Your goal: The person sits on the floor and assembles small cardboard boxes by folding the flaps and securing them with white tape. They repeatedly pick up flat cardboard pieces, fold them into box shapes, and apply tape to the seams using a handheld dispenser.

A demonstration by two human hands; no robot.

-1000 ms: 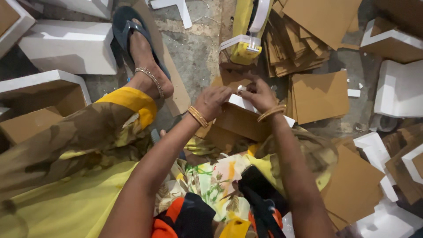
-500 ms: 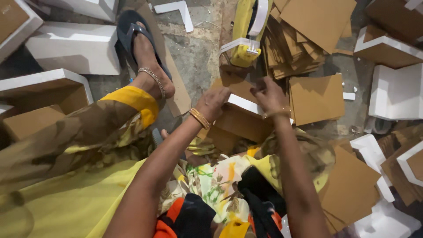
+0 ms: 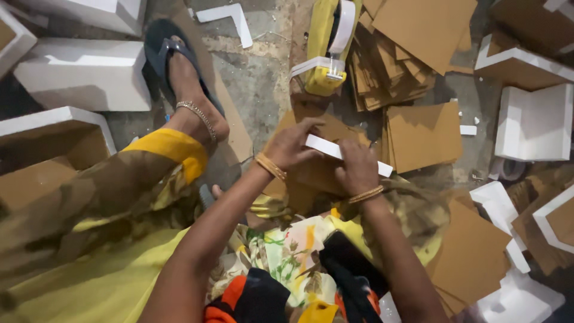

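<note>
1. The left hand [image 3: 293,146] and right hand [image 3: 357,170] have drawn slightly towards the frame's centre, both closed on one white foam strip [image 3: 345,154].
2. Left fingers pinch the strip's left end; right fingers curl over its middle.
3. The strip, earlier hidden behind the knuckles, now shows slanting down to the right over a brown cardboard piece [image 3: 311,173].
4. The yellow tape dispenser [image 3: 327,48] stays at top centre, the sandalled foot [image 3: 191,90] at upper left.

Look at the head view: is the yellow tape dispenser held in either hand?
No: the yellow tape dispenser lies on the floor beyond both hands, which hold a white strip over brown cardboard.
</note>
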